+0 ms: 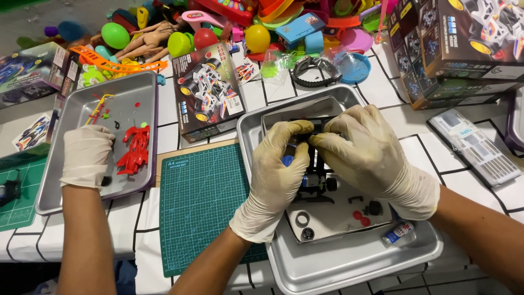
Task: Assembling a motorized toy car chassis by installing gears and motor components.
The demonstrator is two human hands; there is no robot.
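Over the metal tray (349, 262) at the desk's near edge, my left hand (275, 175) and right hand (365, 153) fingers pinch a small black toy-car chassis (316, 177).

Bright, even overhead light, soft shadows, sharp focus, slight wide-angle edge distortion.

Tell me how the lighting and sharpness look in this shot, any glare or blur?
Head view: bright, even overhead light; soft sheen on the right metal tray rim, no harsh glare; the left hand and right hand are sharp, casting soft shadows on the small dark toy car; wide-lens bending curves the table's grid lines near the edges.
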